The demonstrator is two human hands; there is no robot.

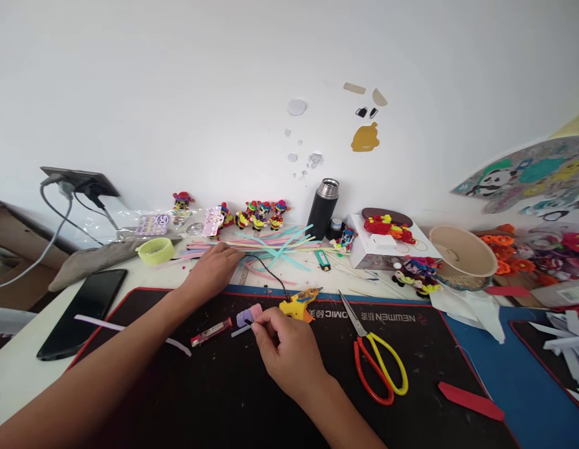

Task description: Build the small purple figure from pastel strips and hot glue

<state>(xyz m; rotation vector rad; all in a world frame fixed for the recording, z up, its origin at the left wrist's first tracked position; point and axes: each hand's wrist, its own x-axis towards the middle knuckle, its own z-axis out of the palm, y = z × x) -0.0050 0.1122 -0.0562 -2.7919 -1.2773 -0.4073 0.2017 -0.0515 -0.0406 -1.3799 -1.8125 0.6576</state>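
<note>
My left hand [215, 268] reaches to the back of the desk, at the bundle of coloured pipe cleaners [261, 244]; its fingertips are among them and what they grip is hidden. Over the black mat [214, 399], my right hand [289, 352] is closed with thumb and forefinger pinched on a small dark-tipped piece. Touching or just beyond those fingertips is a pink and purple fuzzy piece [249, 315], with a short pale stick [241, 331] beside it. Behind the right hand lies a yellow glue gun [299, 304]. Open scissors [374, 358] with red and yellow handles lie to its right.
A red-labelled packet [211, 332] and a lilac pipe cleaner [100, 322] lie left, near a phone [82, 313]. Along the back stand small dolls [264, 215], green tape [156, 251], a black bottle [322, 210], a white box [387, 249] and a bowl [463, 255].
</note>
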